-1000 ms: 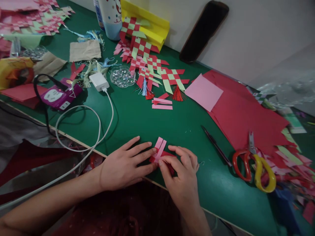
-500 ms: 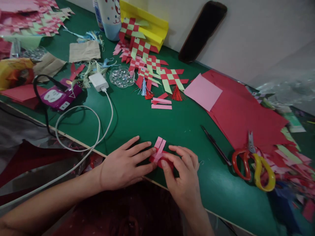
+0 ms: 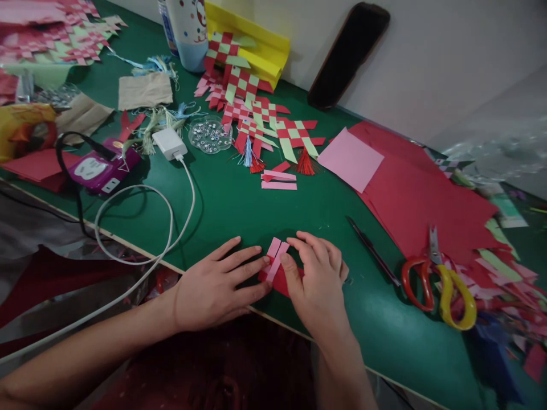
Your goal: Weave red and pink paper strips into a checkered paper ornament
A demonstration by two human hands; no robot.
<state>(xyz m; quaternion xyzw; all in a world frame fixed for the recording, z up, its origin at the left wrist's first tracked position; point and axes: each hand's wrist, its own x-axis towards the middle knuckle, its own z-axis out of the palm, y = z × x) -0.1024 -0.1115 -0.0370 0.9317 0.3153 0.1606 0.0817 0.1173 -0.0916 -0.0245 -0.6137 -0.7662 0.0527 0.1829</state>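
Note:
My left hand (image 3: 217, 285) lies flat on the green table (image 3: 239, 205) near its front edge, fingers stretched out, fingertips pressing the left side of a small weave of pink and red paper strips (image 3: 276, 262). My right hand (image 3: 314, 279) is curled over the right side of the same weave, thumb and fingers pinching a red strip; part of the weave is hidden under it.
Two loose pink strips (image 3: 278, 180), woven red-green paper pieces (image 3: 256, 108), red (image 3: 419, 199) and pink (image 3: 350, 159) paper sheets, a black pen (image 3: 371, 250), red-yellow scissors (image 3: 444, 285), a white charger (image 3: 170, 142) with cable, a dish of googly eyes (image 3: 210, 134) and a phone (image 3: 348, 54) leaning on the wall.
My right hand has slid up and left over the weave, covering more of the red strips. My left hand has stayed in place.

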